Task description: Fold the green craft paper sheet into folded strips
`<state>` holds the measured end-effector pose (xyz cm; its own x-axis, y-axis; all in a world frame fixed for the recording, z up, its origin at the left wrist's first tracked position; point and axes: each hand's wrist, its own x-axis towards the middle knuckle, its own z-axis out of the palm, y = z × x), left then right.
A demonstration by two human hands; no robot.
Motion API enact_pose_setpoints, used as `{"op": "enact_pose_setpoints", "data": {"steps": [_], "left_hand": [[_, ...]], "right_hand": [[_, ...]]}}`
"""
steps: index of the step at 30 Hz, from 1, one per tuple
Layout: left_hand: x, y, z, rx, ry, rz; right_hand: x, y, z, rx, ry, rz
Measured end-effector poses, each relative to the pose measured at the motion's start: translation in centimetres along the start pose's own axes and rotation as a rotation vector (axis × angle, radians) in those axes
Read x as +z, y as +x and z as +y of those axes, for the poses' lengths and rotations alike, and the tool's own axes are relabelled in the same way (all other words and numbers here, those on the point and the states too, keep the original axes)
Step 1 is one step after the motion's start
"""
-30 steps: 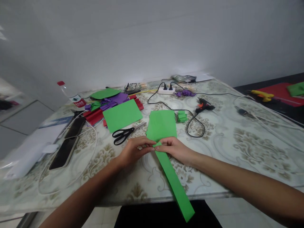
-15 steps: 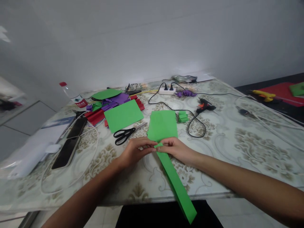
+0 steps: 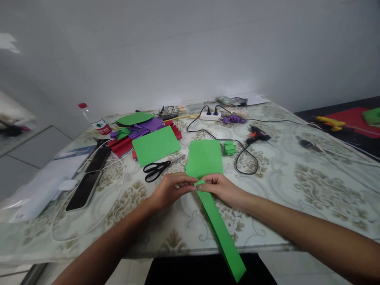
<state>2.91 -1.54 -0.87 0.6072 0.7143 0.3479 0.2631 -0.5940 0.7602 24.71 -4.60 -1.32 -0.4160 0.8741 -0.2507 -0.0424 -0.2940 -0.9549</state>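
Note:
A long green paper strip (image 3: 219, 229) runs from the table's middle out past its front edge. Both hands pinch its far end. My left hand (image 3: 169, 190) grips it from the left with fingertips closed. My right hand (image 3: 221, 189) holds the same end from the right, fingers curled on the paper. Just beyond the hands lies a green sheet (image 3: 204, 158), flat on the table. Black scissors (image 3: 156, 169) rest to the left of that sheet, apart from my left hand.
Another green sheet (image 3: 156, 144) lies over red and purple paper scraps (image 3: 142, 130). A black glue gun (image 3: 257, 135), its cable, a power strip (image 3: 209, 116), small folded green pieces (image 3: 229, 147), two phones (image 3: 89, 174) and a bottle (image 3: 95, 120) stand around. The table edge (image 3: 178, 251) is near.
The view has shifted slightly, so things sit a little lower in the picture. Both hands keep pinching the strip's end; the strip's hanging end has swung slightly.

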Motion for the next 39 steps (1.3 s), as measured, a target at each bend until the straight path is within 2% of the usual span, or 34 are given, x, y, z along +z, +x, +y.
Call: {"op": "enact_pose_setpoints", "data": {"steps": [15,18,25,32,39], "left_hand": [[0.0,-0.1,-0.1,0.0,-0.008,0.002],[-0.1,0.0,0.1,-0.036,-0.033,-0.017],[-0.1,0.0,1.2,-0.25,-0.194,-0.048],[0.3,0.1,1.3,-0.252,-0.098,-0.133],[0.4,0.0,1.3,-0.255,-0.125,-0.125]], "right_hand": [[0.0,0.0,-0.1,0.011,-0.008,-0.006],[0.0,-0.1,-0.2,0.0,-0.02,0.0],[0.2,-0.2,-0.3,0.003,-0.025,0.006],[0.4,-0.2,-0.5,-0.003,-0.053,0.009],[0.4,-0.2,-0.4,-0.008,0.01,0.024]]}}
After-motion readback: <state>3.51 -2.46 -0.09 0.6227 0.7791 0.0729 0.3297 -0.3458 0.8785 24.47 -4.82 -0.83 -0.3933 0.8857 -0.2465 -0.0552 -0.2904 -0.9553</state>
